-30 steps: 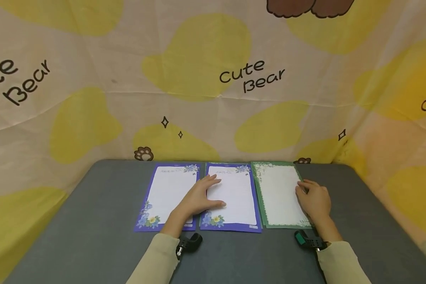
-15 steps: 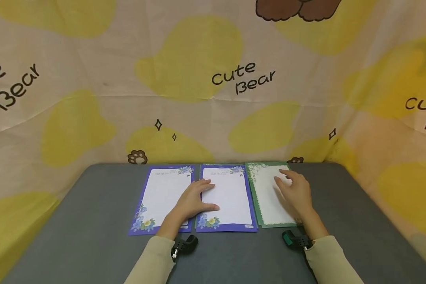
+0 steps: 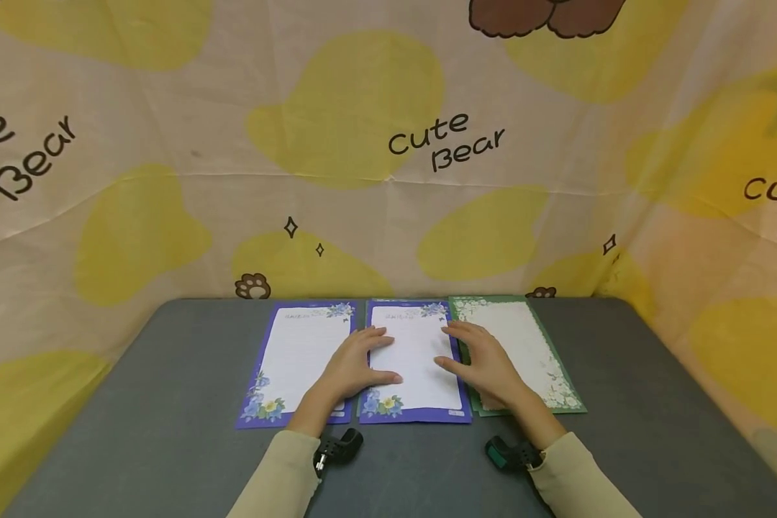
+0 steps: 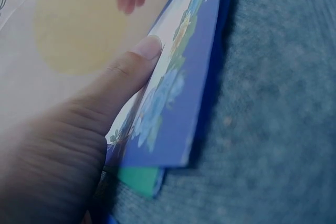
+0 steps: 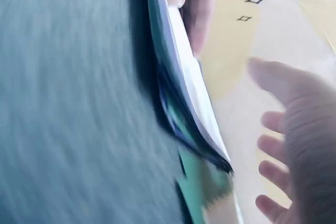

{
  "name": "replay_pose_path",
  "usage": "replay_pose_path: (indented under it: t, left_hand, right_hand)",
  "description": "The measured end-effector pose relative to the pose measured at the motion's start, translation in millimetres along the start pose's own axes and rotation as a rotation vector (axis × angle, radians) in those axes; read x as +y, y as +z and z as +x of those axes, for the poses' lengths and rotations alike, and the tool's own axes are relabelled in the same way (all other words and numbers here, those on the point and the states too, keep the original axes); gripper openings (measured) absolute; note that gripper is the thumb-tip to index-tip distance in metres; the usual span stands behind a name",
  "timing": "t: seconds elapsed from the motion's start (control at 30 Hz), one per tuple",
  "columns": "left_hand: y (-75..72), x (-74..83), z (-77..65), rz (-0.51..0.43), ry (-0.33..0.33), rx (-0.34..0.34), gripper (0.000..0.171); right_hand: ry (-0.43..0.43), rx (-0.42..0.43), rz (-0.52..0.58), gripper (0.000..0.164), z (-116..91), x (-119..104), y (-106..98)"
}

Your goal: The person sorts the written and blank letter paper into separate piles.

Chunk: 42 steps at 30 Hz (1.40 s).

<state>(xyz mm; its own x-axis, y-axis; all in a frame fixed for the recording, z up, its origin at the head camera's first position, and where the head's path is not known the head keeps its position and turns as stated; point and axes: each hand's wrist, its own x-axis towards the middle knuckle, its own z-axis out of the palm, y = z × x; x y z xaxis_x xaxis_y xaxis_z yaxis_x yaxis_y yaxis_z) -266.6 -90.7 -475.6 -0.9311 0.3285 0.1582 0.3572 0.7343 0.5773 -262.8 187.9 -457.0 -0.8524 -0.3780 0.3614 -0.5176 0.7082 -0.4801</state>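
Three decorated paper piles lie side by side. Blue-flowered writing paper with a purple border makes up the left pile (image 3: 301, 352) and the middle pile (image 3: 417, 381); the right pile (image 3: 527, 345) has a green floral border. My left hand (image 3: 350, 367) spans the seam between left and middle piles, fingers spread, its thumb (image 4: 147, 48) on the middle paper in the left wrist view. Over the middle pile's right edge reaches my right hand (image 3: 485, 363), thumb and fingers apart. In the right wrist view this hand (image 5: 294, 129) holds nothing and stands beside the layered sheets (image 5: 202, 98).
The grey table (image 3: 168, 446) extends around the papers. A patterned cloth (image 3: 362, 108) hangs right behind its far edge. Each wrist carries a black camera mount, the left mount (image 3: 339, 447) and the right mount (image 3: 511, 455), close above the table.
My right hand has come left from the green pile's right edge, across that pile, to the middle pile's right edge. My left hand keeps its place. The head view has shifted slightly.
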Motion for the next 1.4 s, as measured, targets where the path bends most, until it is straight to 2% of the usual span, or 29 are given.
replay_pose_path:
  t: [0.23,0.4,0.53,0.8,1.0,1.1,1.23,1.3,1.4]
  left_hand:
    - [-1.5,0.8,0.7,0.007,0.008,0.001,0.074]
    - [-1.0,1.1,2.1,0.016,0.013,-0.001,0.074]
    - [-0.7,1.8,2.5,0.012,-0.002,0.002,0.073]
    - [-0.5,3.2,2.5,0.018,0.0,0.041,0.07]
    - [0.6,4.1,2.4,0.031,0.034,0.096,0.057]
    - [0.7,6.1,2.5,0.032,0.041,0.119,0.052]
    - [0.1,9.1,0.7,0.006,0.039,0.147,0.05]
    - [-0.3,10.6,-0.5,-0.02,0.031,0.154,0.049]
    - [-0.5,12.2,-1.6,-0.054,0.018,0.154,0.049]
  right_hand:
    - [-0.02,-0.163,-0.047,0.085,-4,2,7]
    - [-0.015,-0.23,-0.093,0.083,-5,3,7]
    - [-0.009,-0.222,-0.112,0.081,-4,4,7]
    - [-0.034,-0.142,-0.107,0.073,-4,3,9]
    - [-0.032,-0.028,-0.076,0.063,-4,3,11]
    - [0.053,0.066,-0.05,0.067,-3,2,11]
    - [0.24,0.212,0.059,0.067,-2,0,10]
    - [0.307,0.252,0.134,0.065,-2,0,10]
    - [0.355,0.257,0.259,0.066,-2,-2,9]
